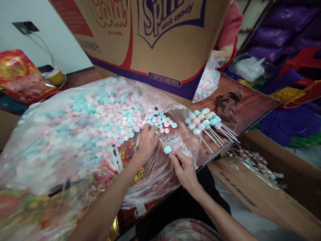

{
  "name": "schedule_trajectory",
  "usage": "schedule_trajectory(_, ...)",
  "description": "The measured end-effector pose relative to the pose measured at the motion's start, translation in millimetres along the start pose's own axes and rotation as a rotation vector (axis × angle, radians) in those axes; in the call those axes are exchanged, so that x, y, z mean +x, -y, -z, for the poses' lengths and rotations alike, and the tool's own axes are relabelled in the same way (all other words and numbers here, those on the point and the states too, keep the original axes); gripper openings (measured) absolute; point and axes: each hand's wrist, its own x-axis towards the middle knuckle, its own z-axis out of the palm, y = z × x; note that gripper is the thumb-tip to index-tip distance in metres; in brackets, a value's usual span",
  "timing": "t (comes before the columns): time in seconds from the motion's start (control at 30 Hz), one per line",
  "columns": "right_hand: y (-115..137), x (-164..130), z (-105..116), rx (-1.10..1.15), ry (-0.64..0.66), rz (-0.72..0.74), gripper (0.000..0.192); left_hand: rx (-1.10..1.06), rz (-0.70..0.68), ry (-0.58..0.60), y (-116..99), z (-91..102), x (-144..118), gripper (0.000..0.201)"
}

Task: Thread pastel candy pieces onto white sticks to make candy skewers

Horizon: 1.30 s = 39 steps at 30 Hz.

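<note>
Right hand (185, 169): thumb and fingers pinched closed on lower part of candy stick (167, 149), held tilted above desk (255, 97), few sweets threaded on it. Left hand (146, 142): fingers bent, at edge of loose candies (166, 125); cannot tell whether any is gripped. Clear plastic bag (147, 187) with pink, blue, white candies left of left hand; coloured rings (127, 153) beside left forearm. Loaded sticks (209, 117) in row beyond right hand, near brown cloth (228, 105). Big printed box (173, 62) behind.
</note>
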Motion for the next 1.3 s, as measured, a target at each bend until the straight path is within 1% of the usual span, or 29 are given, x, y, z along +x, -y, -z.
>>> schedule_trajectory(0.1,0,0,0,0.008,-0.003,-0.008,0.03,-0.016,-0.055,-0.012,-1,-0.6,-1,0.014)
schedule_trajectory(0.13,0,0,0,0.01,-0.004,-0.01,0.03,-0.041,-0.055,-0.026,1,-0.8,-2,0.014)
schedule_trajectory(0.2,1,0,0,0.015,-0.005,-0.011,0.03,-0.139,0.003,-0.061,6,-0.4,-3,0.013)
schedule_trajectory(0.3,2,0,1,0.018,-0.007,-0.013,0.029,-0.365,0.154,-0.092,19,3.0,-6,0.023)
schedule_trajectory(0.37,2,0,1,0.018,-0.004,-0.014,0.03,-0.51,0.237,-0.049,26,6.8,-7,0.028)
schedule_trajectory(0.43,1,1,1,0.015,0.004,-0.016,0.03,-0.632,0.294,0.025,30,10.7,-7,0.03)
schedule_trajectory(0.5,1,1,2,0.006,0.009,-0.021,0.031,-0.739,0.312,0.08,31,13.5,-5,0.033)
schedule_trajectory(0.57,1,0,2,-0.004,0.01,-0.025,0.031,-0.805,0.295,0.095,28,14.5,1,0.031)
schedule_trajectory(0.67,0,0,1,-0.005,0.011,-0.023,0.03,-0.801,0.271,0.137,24,11.3,13,0.024)
schedule_trajectory(0.77,-1,0,1,0.0,0.013,-0.014,0.029,-0.732,0.253,0.199,20,2.5,22,0.016)
schedule_trajectory(0.8,-2,0,1,-0.001,0.012,-0.011,0.029,-0.685,0.231,0.195,19,-1.0,23,0.014)
schedule_trajectory(0.83,-2,0,1,-0.003,0.013,-0.007,0.029,-0.62,0.196,0.17,18,-4.4,24,0.011)
schedule_trajectory(0.9,-3,0,1,-0.004,0.016,-0.004,0.029,-0.463,0.095,0.086,15,-10.0,21,0.011)
schedule_trajectory(0.97,-4,0,0,-0.001,0.018,-0.006,0.029,-0.33,0.002,0.005,12,-13.2,16,0.019)
schedule_trajectory(1.07,-4,1,0,0.009,0.005,-0.011,0.028,-0.243,-0.081,-0.008,7,-13.7,7,0.03)
schedule_trajectory(1.13,-5,1,0,0.006,-0.006,-0.01,0.028,-0.264,-0.097,-0.01,7,-12.7,3,0.031)
schedule_trajectory(1.17,-5,1,0,0.001,-0.012,-0.006,0.028,-0.307,-0.078,-0.016,8,-12.0,1,0.03)
schedule_trajectory(1.23,-5,1,0,-0.011,-0.018,0.0,0.028,-0.48,0.01,-0.026,9,-11.0,-1,0.026)
schedule_trajectory(1.3,-4,1,1,-0.015,-0.015,0.004,0.029,-0.74,0.106,-0.01,11,-10.2,-5,0.022)
